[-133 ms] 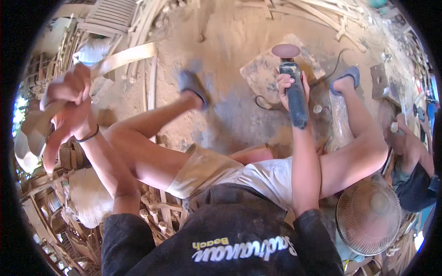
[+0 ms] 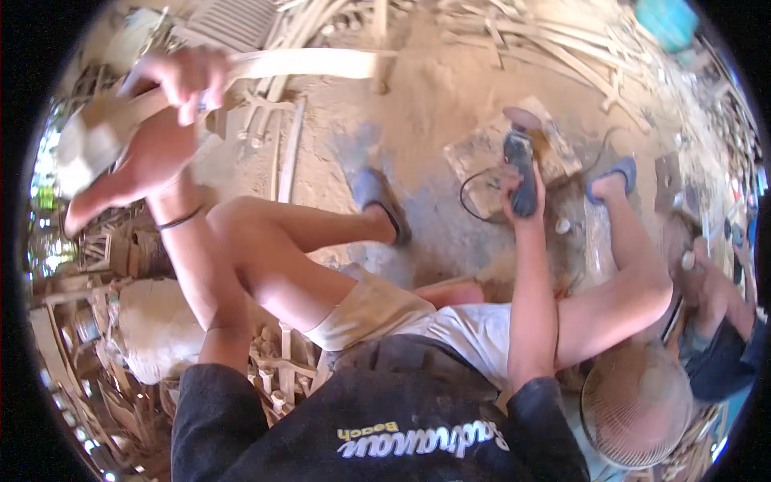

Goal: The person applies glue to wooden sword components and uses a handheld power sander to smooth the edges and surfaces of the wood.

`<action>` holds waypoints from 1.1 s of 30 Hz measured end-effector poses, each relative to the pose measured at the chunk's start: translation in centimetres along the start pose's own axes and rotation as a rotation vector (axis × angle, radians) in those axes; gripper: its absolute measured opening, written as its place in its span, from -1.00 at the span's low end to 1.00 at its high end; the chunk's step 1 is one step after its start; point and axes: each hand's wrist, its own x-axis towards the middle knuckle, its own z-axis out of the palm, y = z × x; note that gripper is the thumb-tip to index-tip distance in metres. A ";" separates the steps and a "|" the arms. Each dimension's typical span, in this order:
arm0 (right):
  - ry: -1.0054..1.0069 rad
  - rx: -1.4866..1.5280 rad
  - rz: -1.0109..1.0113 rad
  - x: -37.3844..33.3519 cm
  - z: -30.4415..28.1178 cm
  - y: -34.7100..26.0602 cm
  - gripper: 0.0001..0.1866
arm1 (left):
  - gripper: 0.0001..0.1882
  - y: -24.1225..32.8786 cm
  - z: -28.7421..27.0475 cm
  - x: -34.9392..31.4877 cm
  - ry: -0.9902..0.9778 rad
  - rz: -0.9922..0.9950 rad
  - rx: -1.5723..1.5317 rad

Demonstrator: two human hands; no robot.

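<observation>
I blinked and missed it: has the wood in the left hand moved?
Yes: the wooden piece has moved right and forward; its tip now lies well right of the long pale strip on the floor.

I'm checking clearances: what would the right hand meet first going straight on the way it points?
Probably the dusty slab behind the grinder in the right hand, though the height between is unclear.

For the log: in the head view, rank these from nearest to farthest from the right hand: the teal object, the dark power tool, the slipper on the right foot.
1. Dark power tool: gripped in the right hand.
2. Slipper on the right foot: to the right of the hand.
3. Teal object: far off, at the upper right.
</observation>
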 end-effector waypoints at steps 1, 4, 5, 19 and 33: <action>0.052 -0.158 -0.085 0.4 0.2 -0.2 -0.18 | 0.17 -0.4 0.5 2.2 0.072 0.049 -0.036; 0.152 -0.251 -0.157 0.0 0.2 4.0 -0.30 | -0.14 -0.8 1.7 2.9 0.406 0.032 -0.235; 0.182 -0.254 -0.162 -0.6 0.7 4.8 -0.34 | -0.20 -1.5 2.4 2.0 0.556 0.082 -0.313; 1.161 -1.914 -0.430 -2.4 -3.4 9.0 -0.56 | -0.14 -0.1 1.5 -1.6 0.590 0.347 -0.172; 0.473 -2.612 -0.927 0.6 3.1 15.8 -0.53 | -0.42 1.0 2.8 -6.3 -0.133 0.150 -0.378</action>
